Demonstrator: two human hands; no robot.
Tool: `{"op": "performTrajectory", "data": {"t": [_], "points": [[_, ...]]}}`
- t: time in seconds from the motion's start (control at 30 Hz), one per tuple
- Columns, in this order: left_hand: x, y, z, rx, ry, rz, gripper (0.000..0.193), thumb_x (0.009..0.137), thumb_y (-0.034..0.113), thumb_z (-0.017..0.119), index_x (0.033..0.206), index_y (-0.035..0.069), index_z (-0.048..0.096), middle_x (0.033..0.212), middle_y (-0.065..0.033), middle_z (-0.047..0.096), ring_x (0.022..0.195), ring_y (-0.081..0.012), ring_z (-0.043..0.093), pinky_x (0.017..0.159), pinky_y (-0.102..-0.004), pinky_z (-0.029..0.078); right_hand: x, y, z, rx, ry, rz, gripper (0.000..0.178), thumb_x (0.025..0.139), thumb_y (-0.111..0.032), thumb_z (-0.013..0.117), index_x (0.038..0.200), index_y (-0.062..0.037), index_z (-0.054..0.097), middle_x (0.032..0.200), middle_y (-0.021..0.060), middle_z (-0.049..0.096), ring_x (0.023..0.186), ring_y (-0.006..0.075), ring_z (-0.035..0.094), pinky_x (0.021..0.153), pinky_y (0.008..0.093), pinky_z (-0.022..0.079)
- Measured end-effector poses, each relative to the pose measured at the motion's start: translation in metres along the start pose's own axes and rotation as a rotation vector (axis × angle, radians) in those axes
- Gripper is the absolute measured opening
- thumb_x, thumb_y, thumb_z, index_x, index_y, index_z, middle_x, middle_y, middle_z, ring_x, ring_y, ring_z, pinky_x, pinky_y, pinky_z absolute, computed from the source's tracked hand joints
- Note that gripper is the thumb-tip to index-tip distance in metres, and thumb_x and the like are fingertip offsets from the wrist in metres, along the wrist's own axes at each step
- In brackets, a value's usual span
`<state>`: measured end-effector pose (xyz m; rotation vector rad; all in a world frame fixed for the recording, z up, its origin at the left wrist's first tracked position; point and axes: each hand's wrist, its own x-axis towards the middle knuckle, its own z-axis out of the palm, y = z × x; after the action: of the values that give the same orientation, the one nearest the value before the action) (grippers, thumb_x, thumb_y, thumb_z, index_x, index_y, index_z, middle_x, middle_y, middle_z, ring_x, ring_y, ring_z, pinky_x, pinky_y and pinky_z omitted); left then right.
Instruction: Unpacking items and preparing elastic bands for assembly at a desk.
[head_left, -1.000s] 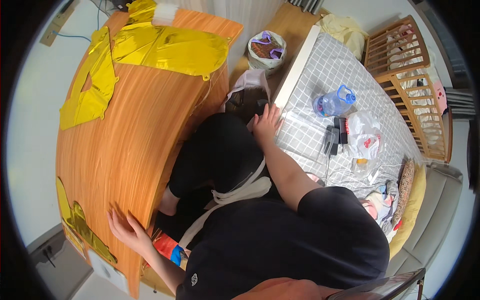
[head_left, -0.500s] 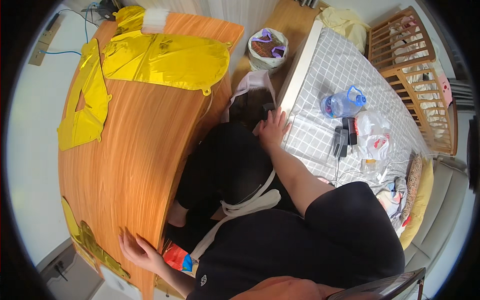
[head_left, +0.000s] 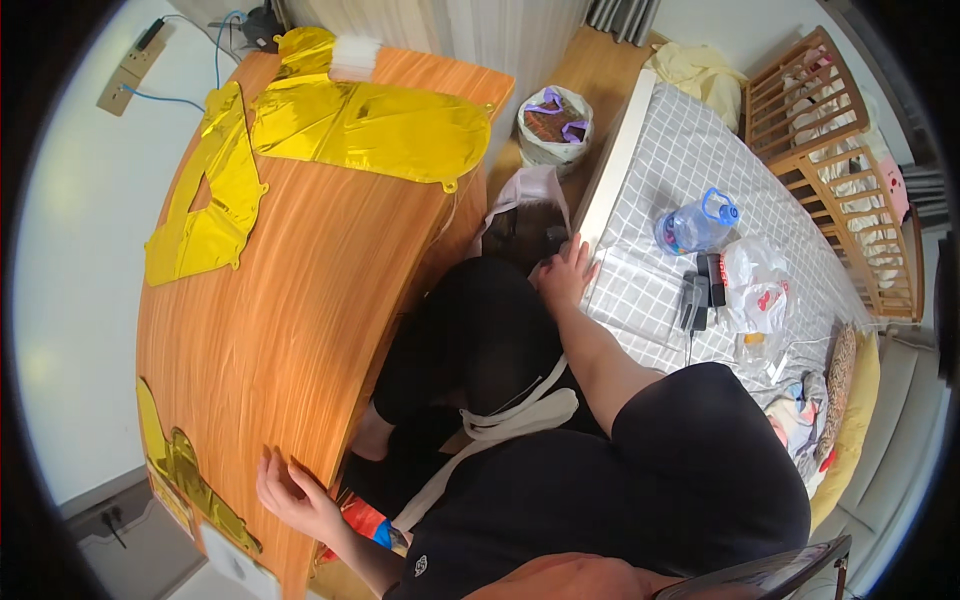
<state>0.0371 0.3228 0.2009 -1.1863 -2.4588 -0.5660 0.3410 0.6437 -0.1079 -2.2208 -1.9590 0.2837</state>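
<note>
One desk (head_left: 280,320), one bed (head_left: 665,145)

Bright; glints on gold foil (head_left: 390,131)

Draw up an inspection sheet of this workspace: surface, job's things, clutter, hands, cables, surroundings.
Surface: table, wood-grain.
Job's things: gold foil, several pieces along the table's far end and left edge.
Clutter: bottle and plastic bag on the bed.
Hands: left hand at the table's edge, fingers loosely curled; right hand on the bed's edge; nothing seen held.
Cables: blue cable at the wall sockets.
Surroundings: bin on the floor, crib beyond the bed.
</note>
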Motion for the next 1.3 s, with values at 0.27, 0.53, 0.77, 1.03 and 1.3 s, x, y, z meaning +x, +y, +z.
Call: {"op": "performTrajectory", "data": {"t": [0.27,0.53,0.77,1.03,1.3], "points": [[-0.005,-0.013,0.004,-0.018,-0.034,-0.008,0.022,0.095,0.013,0.057,0.109,-0.003,0.063,0.111,-0.0184,0.063,0.106,-0.0324,0.059,0.095,-0.0395,0.044,0.001,0.001,-0.001,0.025,0.02,0.003,0.027,0.083,-0.024,0.056,0.101,-0.009,0.07,0.158,0.0095,0.018,0.145,0.0326,0.016,0.113,0.0621,0.012],[-0.008,-0.002,-0.004,0.042,-0.032,0.042,0.022,0.096,0.014,0.055,0.109,-0.003,0.062,0.114,-0.0189,0.061,0.109,-0.0335,0.057,0.096,-0.0405,0.044,-0.002,0.002,-0.002,0.032,-0.002,0.017,0.027,0.083,-0.025,0.058,0.101,-0.0088,0.071,0.159,0.0089,0.015,0.146,0.032,0.014,0.114,0.0611,0.013],[-0.016,-0.059,0.034,-0.121,0.151,0.128,0.014,0.095,0.007,0.056,0.102,-0.005,0.062,0.105,-0.0219,0.062,0.097,-0.0303,0.062,0.087,-0.0375,0.051,-0.004,-0.001,-0.004,0.049,-0.005,0.009,0.031,0.081,-0.027,0.057,0.103,-0.0075,0.07,0.159,0.011,0.015,0.146,0.0331,0.013,0.114,0.0608,0.01],[-0.011,-0.023,-0.016,-0.268,-0.027,-0.045,0.025,0.092,0.01,0.061,0.115,0.0,0.06,0.115,-0.0165,0.061,0.108,-0.0277,0.057,0.097,-0.0374,0.043,0.006,-0.001,-0.014,0.166,0.06,-0.098,0.041,0.073,-0.029,0.066,0.106,-0.0042,0.068,0.152,0.0169,0.03,0.142,0.0355,0.026,0.113,0.0565,0.023],[-0.023,-0.033,-0.141,-1.114,0.129,0.432,0.044,0.086,0.025,0.064,0.126,0.008,0.055,0.138,-0.0122,0.044,0.125,-0.0246,0.039,0.101,-0.0395,0.036,0.005,-0.104,-0.356,1.42,0.039,-0.582,0.025,0.095,-0.01,0.057,0.119,-0.0049,0.056,0.096,0.0017,0.059,0.089,0.0106,0.056,0.081,0.0258,0.045]]}}
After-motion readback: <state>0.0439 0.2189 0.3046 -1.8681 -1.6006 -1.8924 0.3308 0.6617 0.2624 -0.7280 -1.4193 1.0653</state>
